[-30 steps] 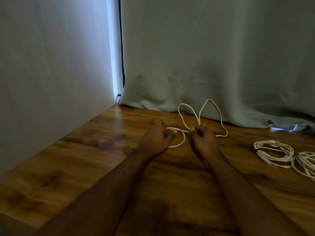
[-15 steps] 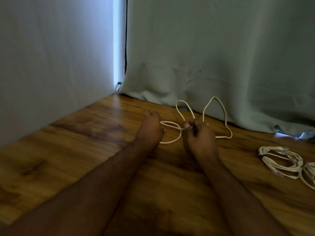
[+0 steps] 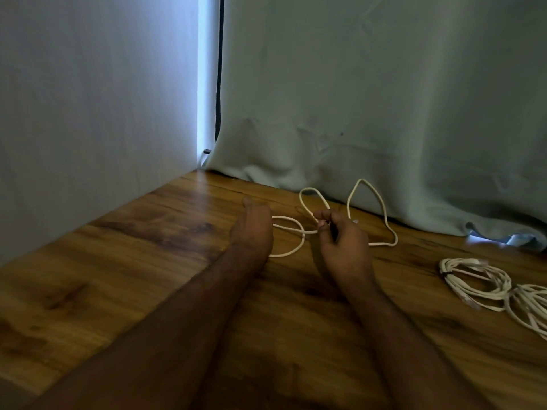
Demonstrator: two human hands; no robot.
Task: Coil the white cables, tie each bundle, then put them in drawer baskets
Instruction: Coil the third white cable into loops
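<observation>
A: Where is the cable [image 3: 299, 232] seen?

B: It is spread in three loose loops on the wooden floor [image 3: 124, 261], near the far curtain [image 3: 370, 99]. One loop lies near the left hand [image 3: 251, 226]; two reach toward the curtain.

A: How is it held?

B: It is pinched where the loops meet by the thumb and fingertips of the right hand [image 3: 343, 244]. The left hand is laid flat with its fingers straight, just beside the left loop; contact cannot be told. The hands are kept a little apart.

A: Anything else?

B: Two coiled bundles [image 3: 479, 282] are seen at the right, touching each other.
</observation>
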